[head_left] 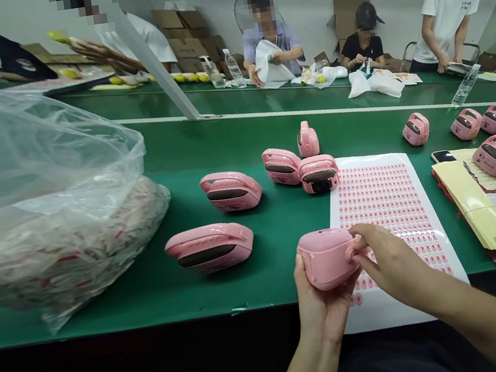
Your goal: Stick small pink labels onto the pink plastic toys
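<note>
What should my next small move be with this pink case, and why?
Probably peel one small label from the sticker sheet with your right hand. Its fingers are at the top of the pink plastic case, your left hand is supporting the case from below, and the sheet lies directly under them.

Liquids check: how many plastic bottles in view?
3. One clear plastic bottle and a second stand on the far green bench; a third lies further right. More may be hidden.
</note>
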The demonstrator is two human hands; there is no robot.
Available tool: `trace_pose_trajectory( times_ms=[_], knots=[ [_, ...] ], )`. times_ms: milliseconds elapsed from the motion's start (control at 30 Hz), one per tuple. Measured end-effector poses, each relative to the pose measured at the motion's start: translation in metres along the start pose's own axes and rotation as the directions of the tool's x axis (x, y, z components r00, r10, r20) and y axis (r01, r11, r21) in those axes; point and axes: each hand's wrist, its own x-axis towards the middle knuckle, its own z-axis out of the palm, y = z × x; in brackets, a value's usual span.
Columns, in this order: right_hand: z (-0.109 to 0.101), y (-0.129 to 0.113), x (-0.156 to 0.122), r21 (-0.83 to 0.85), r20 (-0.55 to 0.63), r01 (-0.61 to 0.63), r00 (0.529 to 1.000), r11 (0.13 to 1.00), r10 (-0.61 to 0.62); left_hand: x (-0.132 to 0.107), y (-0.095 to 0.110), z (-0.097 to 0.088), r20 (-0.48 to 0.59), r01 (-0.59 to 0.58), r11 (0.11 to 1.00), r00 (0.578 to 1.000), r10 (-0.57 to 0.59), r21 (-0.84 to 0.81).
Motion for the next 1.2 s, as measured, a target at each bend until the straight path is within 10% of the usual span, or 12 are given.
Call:
trace_pose_trajectory(
  times_ms=[200,467,700,767,867,1000,1100,1200],
  knots=[
    [0.035,0.016,-0.045,0.053,-0.220,0.008,0.975,0.999,0.004,0.017,0.010,-0.014,0.101,-0.061,0.997,0.993,0.066,-0.046],
    [0.097,0.029,-0.116,-0.138,-0.104,0.037,0.993,0.990,-0.052,0.042,0.015,-0.044,0.279,0.109,0.985,0.958,-0.069,-0.131],
    [0.067,0.025,-0.090,0.427,-0.088,-0.300,0.925,0.853,0.369,0.033,0.010,-0.035,0.277,-0.126,0.987,0.956,0.094,0.099],
    [0.034,0.024,-0.066,0.584,-0.072,-0.381,0.855,0.717,0.513,0.033,0.008,-0.039,0.340,-0.417,0.868,0.884,0.320,0.268],
    [-0.016,0.020,-0.029,0.761,-0.010,-0.356,0.829,0.542,0.559,0.035,0.009,-0.049,0.635,-0.833,0.367,0.553,0.540,0.413],
    [-0.051,0.008,0.000,0.794,0.225,-0.427,0.868,0.432,0.444,0.035,0.018,-0.052,0.972,-0.981,-0.104,0.140,0.186,0.162],
    [-0.053,0.001,0.007,0.757,0.339,-0.485,0.864,0.438,0.372,0.031,0.023,-0.044,0.992,-0.989,-0.120,0.075,0.098,0.087],
    [-0.048,-0.003,0.008,0.711,0.372,-0.514,0.854,0.479,0.365,0.026,0.025,-0.035,0.971,-0.980,0.008,0.197,0.138,0.198]
  ],
)
